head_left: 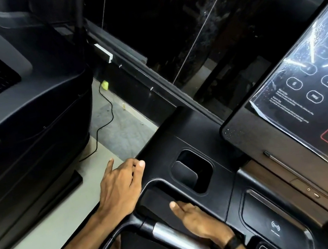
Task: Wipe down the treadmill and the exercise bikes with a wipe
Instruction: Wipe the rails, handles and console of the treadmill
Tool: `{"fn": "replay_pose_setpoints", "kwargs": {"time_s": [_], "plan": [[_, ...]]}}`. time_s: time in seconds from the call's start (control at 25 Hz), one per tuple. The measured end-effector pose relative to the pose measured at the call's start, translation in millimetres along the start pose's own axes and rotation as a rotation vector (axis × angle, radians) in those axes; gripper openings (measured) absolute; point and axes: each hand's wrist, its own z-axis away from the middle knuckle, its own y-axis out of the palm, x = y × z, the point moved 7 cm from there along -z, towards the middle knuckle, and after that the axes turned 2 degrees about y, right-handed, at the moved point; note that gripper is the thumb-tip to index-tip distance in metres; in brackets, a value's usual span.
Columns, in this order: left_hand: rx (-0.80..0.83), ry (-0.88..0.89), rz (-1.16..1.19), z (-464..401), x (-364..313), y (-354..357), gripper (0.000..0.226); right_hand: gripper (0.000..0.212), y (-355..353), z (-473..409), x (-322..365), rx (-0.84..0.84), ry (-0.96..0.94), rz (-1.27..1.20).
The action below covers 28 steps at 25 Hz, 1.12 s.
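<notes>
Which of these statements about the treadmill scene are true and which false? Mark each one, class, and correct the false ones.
1. The left hand rests at the edge of the black console. True.
2. The right hand holds a white wipe. False: no wipe shows in either hand.
3. A black band sits on the right wrist. True.
4. The control panel is bare of any film. False: clear film covers it.
5. A black cable lies on the floor. True.
</notes>
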Motion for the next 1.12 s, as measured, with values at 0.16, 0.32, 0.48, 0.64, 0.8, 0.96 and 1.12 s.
{"fn": "replay_pose_setpoints", "kwargs": {"time_s": [0.16,0.32,0.48,0.64,0.8,0.96,1.12], "plan": [[0.001,0.006,0.039,4,-2,0,0.063,0.065,2,3,3,-0.014,-0.034,-0.009],[0.042,0.008,0.061,12,-2,0,0.063,0.062,4,11,7,-0.026,-0.054,0.001],[0.057,0.040,0.071,24,-6,-2,0.060,0.065,8,21,10,-0.060,-0.077,0.027],[0.069,0.109,0.063,46,-17,-1,0.053,0.069,18,41,9,-0.133,-0.119,0.048],[0.054,0.215,0.059,74,-30,3,0.044,0.069,25,64,14,-0.257,-0.255,0.185],[0.025,0.264,0.084,104,-39,1,0.037,0.066,41,84,33,-0.388,-0.510,0.280],[-0.105,0.282,0.161,151,-44,-6,0.027,0.064,76,103,37,-0.541,-0.875,0.223]]}}
